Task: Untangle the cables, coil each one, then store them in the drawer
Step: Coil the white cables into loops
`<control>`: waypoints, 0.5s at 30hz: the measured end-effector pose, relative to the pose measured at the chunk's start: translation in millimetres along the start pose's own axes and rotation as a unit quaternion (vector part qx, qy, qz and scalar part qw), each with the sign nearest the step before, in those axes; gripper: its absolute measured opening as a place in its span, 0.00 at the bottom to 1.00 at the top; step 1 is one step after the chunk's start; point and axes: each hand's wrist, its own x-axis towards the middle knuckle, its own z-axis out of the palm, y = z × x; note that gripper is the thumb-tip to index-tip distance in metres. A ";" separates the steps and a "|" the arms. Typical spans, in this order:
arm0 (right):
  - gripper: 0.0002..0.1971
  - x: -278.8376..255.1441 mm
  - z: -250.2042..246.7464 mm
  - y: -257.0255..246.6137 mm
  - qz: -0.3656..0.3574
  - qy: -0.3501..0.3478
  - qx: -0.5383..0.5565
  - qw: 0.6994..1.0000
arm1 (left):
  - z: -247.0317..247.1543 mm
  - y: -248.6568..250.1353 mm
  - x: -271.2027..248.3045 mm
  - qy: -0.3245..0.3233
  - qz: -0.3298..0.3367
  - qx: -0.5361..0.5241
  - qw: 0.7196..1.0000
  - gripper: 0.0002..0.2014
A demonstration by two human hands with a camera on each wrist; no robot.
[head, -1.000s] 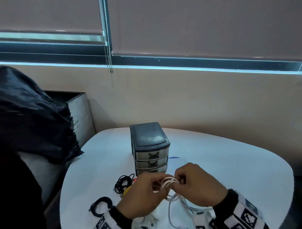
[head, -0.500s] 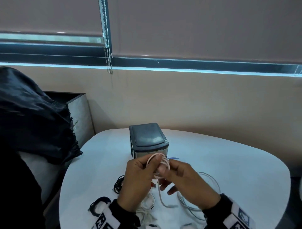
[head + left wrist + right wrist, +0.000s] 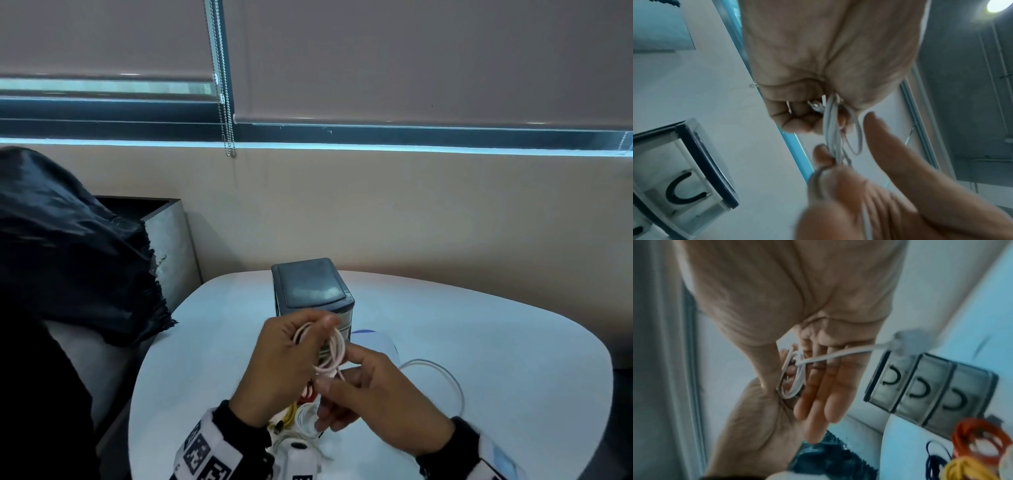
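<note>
A white cable [image 3: 331,350] is partly wound into a small coil, held up in front of the grey drawer unit [image 3: 310,286]. My left hand [image 3: 310,337] grips the coil, fingers curled round its loops [image 3: 831,128]. Just below, my right hand [image 3: 337,371] pinches the cable's free run [image 3: 838,355] between thumb and forefinger, its other fingers [image 3: 824,395] straight. The loose remainder [image 3: 442,371] arcs over the table on the right. All three drawers [image 3: 931,394] are closed.
Red [image 3: 980,443], yellow [image 3: 970,470] and dark [image 3: 934,461] cables lie bunched on the white table [image 3: 496,342] beneath my hands. A black bag [image 3: 68,257] and a grey bin [image 3: 171,240] stand at the left. The wall runs behind the table.
Both hands have risen from the table with the white cable, and the coil now hangs in front of the drawer unit. The right hand has dropped below the coil along the free run.
</note>
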 end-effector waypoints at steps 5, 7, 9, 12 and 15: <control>0.11 -7.0 -5.3 13.5 -0.066 0.064 -0.070 0.993 | -7.3 0.6 7.2 0.122 0.001 -0.072 0.990 0.09; 0.12 -6.0 -13.0 24.7 -0.140 0.133 -0.193 0.962 | -10.8 -2.0 12.0 0.161 -0.007 -0.102 0.982 0.10; 0.13 -4.0 -19.8 34.3 -0.207 0.177 -0.384 0.882 | -10.6 -3.8 14.6 0.178 -0.014 -0.126 0.976 0.07; 0.13 1.6 -17.7 43.7 -0.186 0.163 -0.569 0.784 | 0.8 -4.9 10.9 0.163 -0.019 -0.121 0.979 0.06; 0.15 5.7 -9.6 44.6 -0.149 0.134 -0.480 0.854 | 16.4 -2.5 4.5 0.149 -0.029 -0.128 0.980 0.06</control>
